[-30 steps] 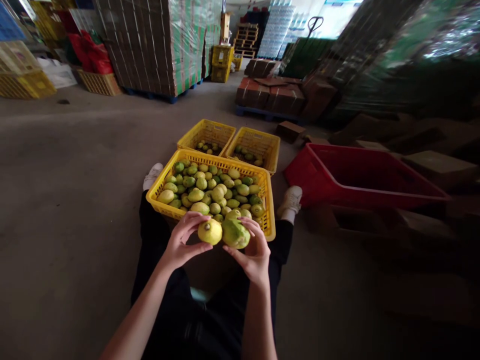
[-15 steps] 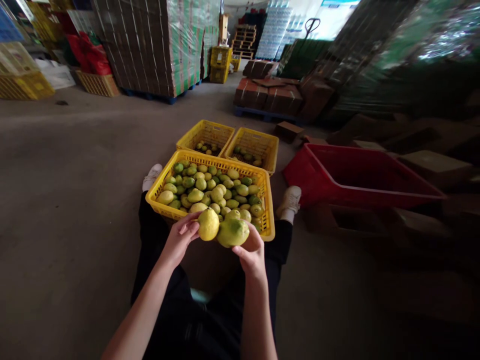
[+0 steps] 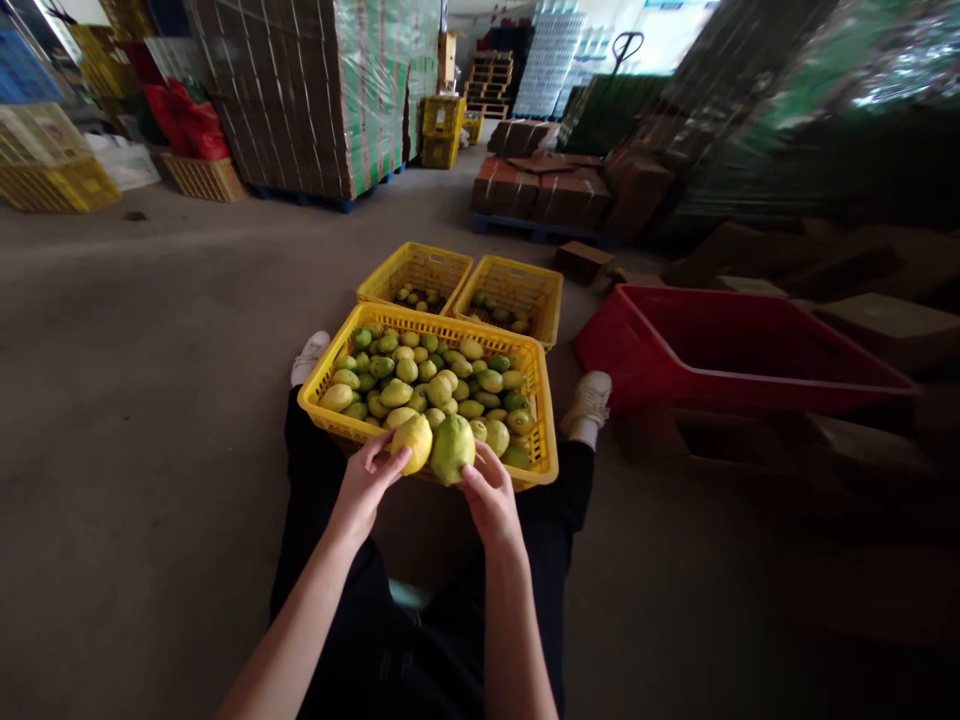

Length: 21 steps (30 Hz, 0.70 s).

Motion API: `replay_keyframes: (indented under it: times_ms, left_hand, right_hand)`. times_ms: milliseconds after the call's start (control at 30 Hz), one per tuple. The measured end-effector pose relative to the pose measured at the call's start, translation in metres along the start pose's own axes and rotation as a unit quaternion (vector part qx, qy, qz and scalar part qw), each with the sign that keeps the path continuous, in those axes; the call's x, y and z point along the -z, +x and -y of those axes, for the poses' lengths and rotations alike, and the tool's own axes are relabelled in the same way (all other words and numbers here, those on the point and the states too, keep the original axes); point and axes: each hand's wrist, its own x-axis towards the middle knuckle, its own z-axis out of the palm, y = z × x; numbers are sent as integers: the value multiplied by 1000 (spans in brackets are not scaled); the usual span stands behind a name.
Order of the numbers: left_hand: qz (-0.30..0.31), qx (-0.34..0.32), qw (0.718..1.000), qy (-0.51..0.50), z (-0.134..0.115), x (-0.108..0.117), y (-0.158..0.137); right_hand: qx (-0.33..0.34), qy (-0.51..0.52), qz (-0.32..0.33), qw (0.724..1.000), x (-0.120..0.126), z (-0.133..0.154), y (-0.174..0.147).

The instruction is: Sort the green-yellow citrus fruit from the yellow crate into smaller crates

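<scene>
Between the thumb and fingers of my left hand [image 3: 369, 482] is a yellow lemon [image 3: 412, 444]. My right hand [image 3: 489, 492] grips a larger, greener lemon [image 3: 453, 450] by its right side. The two fruits are held side by side with a narrow gap between them, over the near rim of a yellow plastic crate [image 3: 546, 420]. Many green and yellow lemons [image 3: 406, 370] fill that crate, which stands on the floor between my feet. Part of the near rim is hidden behind my hands and the held fruit.
Two more yellow crates, a left one [image 3: 382, 272] and a right one [image 3: 553, 300], stand just beyond, each with some lemons at the bottom. A red tub [image 3: 630, 350] lies to the right among cardboard boxes [image 3: 877, 330]. Wrapped pallet stacks [image 3: 300, 90] rise behind.
The greener lemon in my right hand has turned from lying sideways to more upright and shifted slightly left. The yellow lemon stays in my left hand, turned a little.
</scene>
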Motion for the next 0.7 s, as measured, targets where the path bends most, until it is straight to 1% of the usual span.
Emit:
replay_keyframes:
  times_ms: [100, 167, 233, 367, 433, 533, 600, 700]
  left_hand:
    - [39, 1, 999, 9, 2, 1, 1]
    - [55, 1, 998, 5, 4, 3, 3]
    - [47, 4, 999, -10, 7, 4, 6]
    - [34, 39, 997, -64, 15, 1, 10]
    - [29, 41, 995, -88, 17, -2, 11]
    - [2, 31, 994, -100, 17, -5, 10]
    - [2, 31, 995, -98, 15, -5, 10]
    - [29, 15, 996, -88, 11, -3, 9]
  right_hand:
    - [-8, 7, 6, 1000, 3, 0, 0]
    - [-17, 18, 13, 1000, 8, 1, 1]
    - [-18, 24, 23, 999, 14, 1, 2]
    - [-1, 16, 49, 999, 24, -1, 4]
    - [5, 17, 53, 998, 25, -2, 4]
    - [7, 19, 57, 998, 24, -3, 5]
    - [3, 22, 60, 998, 23, -3, 5]
    - [-8, 28, 52, 998, 23, -4, 6]
